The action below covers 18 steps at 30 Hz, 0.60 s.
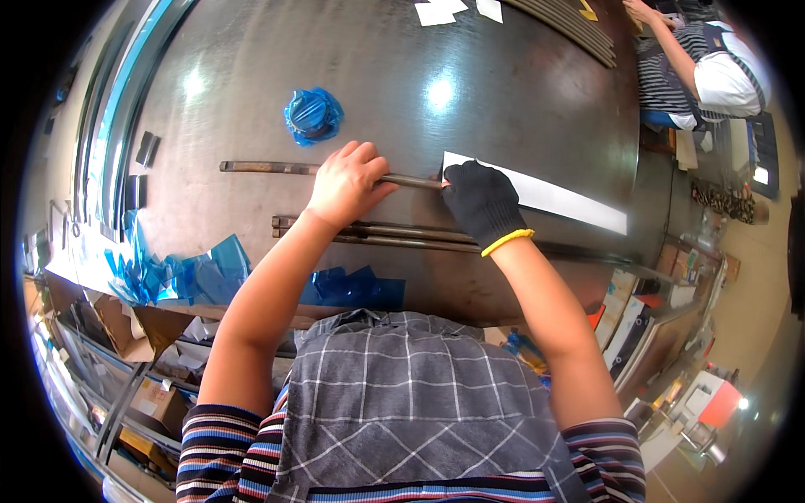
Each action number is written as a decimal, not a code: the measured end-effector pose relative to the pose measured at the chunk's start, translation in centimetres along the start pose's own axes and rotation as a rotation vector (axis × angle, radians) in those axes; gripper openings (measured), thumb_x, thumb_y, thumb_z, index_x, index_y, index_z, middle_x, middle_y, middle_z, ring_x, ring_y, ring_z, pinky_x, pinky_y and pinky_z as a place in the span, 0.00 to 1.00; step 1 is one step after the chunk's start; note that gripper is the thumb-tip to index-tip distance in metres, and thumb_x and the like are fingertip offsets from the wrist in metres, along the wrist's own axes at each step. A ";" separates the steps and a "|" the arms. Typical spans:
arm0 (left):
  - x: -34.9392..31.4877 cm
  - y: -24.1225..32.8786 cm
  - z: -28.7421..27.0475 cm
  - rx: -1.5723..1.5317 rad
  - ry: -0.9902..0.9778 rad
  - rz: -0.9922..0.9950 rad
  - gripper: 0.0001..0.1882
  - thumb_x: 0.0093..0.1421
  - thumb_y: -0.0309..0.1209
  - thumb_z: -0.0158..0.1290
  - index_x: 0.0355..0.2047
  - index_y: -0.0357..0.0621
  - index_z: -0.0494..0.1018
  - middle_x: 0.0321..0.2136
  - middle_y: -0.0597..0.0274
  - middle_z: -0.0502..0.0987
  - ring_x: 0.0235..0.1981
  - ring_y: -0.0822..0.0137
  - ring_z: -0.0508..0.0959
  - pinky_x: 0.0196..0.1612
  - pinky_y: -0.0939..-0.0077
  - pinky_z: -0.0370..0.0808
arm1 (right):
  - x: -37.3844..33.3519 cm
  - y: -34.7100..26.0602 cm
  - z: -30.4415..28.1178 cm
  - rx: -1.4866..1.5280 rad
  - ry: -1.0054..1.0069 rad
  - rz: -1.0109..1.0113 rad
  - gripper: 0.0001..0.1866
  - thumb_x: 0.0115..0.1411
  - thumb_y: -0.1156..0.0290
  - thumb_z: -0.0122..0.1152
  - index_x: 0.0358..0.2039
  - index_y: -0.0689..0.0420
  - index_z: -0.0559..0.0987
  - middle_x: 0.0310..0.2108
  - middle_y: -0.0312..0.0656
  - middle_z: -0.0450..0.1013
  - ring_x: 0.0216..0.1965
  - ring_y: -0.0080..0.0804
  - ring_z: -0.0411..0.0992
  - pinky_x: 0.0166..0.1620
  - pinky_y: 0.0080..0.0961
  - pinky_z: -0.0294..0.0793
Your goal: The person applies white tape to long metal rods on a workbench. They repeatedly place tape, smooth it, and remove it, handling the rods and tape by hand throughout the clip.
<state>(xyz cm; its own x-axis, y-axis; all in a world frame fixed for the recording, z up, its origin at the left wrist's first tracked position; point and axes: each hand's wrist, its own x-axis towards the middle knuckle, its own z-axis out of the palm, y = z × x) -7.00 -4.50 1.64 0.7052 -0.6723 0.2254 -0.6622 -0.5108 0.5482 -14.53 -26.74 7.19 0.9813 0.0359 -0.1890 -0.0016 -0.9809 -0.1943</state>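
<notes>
My bare left hand (350, 183) is closed around a thin brown metal bar (267, 168), which sticks out to the left with a notched end. In a black knit glove with a yellow cuff, my right hand (482, 197) grips the same bar farther right. Beneath or beside the glove, a long white strip (574, 204) slants off to the right; whether the glove touches it I cannot tell. Nearer to me, two or more similar dark bars (402, 236) lie side by side on the dark metal table (251, 109).
Crumpled blue film (313, 116) sits beyond my left hand, with more blue film (184, 272) along the near left edge. Several rods (570, 29) and white paper pieces (440, 10) lie at the far side. Long rails (126, 109) line the left. Another person (700, 71) works at far right.
</notes>
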 end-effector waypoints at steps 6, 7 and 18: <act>0.0 0.0 0.1 0.002 0.002 0.002 0.13 0.47 0.35 0.68 0.27 0.48 0.75 0.31 0.65 0.72 0.38 0.59 0.74 0.40 0.63 0.75 | 0.4 0.5 0.3 -0.043 -0.010 -0.009 0.10 0.61 0.63 0.58 0.32 0.54 0.84 0.28 0.47 0.78 0.30 0.45 0.79 0.34 0.38 0.79; 0.1 0.0 0.1 0.005 0.001 0.001 0.13 0.47 0.36 0.68 0.27 0.48 0.75 0.32 0.65 0.72 0.38 0.59 0.74 0.40 0.63 0.75 | 0.3 0.4 0.3 -0.042 -0.013 -0.008 0.11 0.61 0.63 0.58 0.32 0.54 0.84 0.28 0.47 0.78 0.29 0.46 0.79 0.34 0.38 0.79; 0.1 0.1 0.0 0.009 0.005 0.006 0.13 0.47 0.36 0.68 0.27 0.48 0.75 0.31 0.64 0.72 0.38 0.58 0.74 0.40 0.63 0.75 | 0.3 1.6 0.0 0.242 -0.013 0.062 0.10 0.60 0.64 0.55 0.28 0.56 0.79 0.31 0.48 0.77 0.38 0.48 0.76 0.42 0.40 0.75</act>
<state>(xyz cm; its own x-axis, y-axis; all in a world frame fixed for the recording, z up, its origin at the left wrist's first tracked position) -6.98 -4.62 1.69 0.7025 -0.6725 0.2330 -0.6686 -0.5115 0.5398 -14.28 -28.34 6.80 0.9753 -0.0190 -0.2202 -0.1094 -0.9072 -0.4062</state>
